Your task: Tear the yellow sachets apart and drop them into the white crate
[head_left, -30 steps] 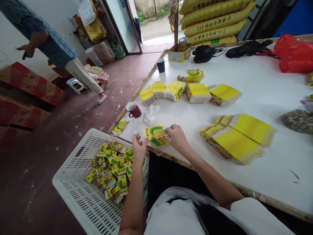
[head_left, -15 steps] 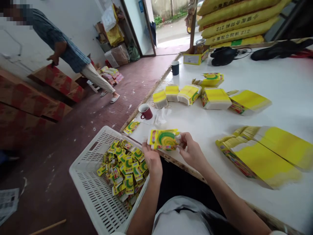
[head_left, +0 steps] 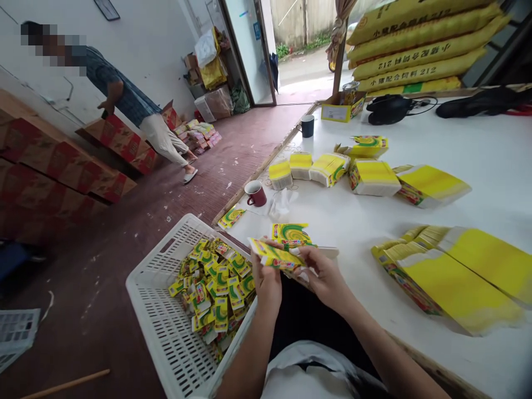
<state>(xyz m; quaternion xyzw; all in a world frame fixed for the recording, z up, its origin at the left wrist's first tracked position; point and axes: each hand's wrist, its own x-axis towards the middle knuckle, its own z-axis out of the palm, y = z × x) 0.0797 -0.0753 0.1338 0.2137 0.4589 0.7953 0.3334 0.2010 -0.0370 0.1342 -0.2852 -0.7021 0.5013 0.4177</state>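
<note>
The carton [head_left: 276, 255], printed yellow and green and only partly folded, is held between both hands just to the right of the white basket [head_left: 166, 332], above the near edge of the surface [head_left: 457, 144]. The left hand [head_left: 266, 280] is closed around the carton's left end, with the thumb on top. The right hand [head_left: 326, 277] pinches its right side with bent fingers, so both hands grip the same piece. The basket stands on the floor against the surface's edge and holds a heap of small folded cartons [head_left: 216, 288] of the same print. Beyond the basket, on the surface, lie one loose flat piece [head_left: 231, 217] and a red mug [head_left: 255, 194]. Farther off from the basket stand short bundles of blanks [head_left: 328, 166] and a dark mug [head_left: 307, 126]. To the right of the basket, past the hands, two large fanned stacks of yellow blanks [head_left: 453, 277] lie flat. Well away from the basket, across the floor to the left, another person [head_left: 124, 105] bends over red-brown cardboard boxes [head_left: 62, 172].
</note>
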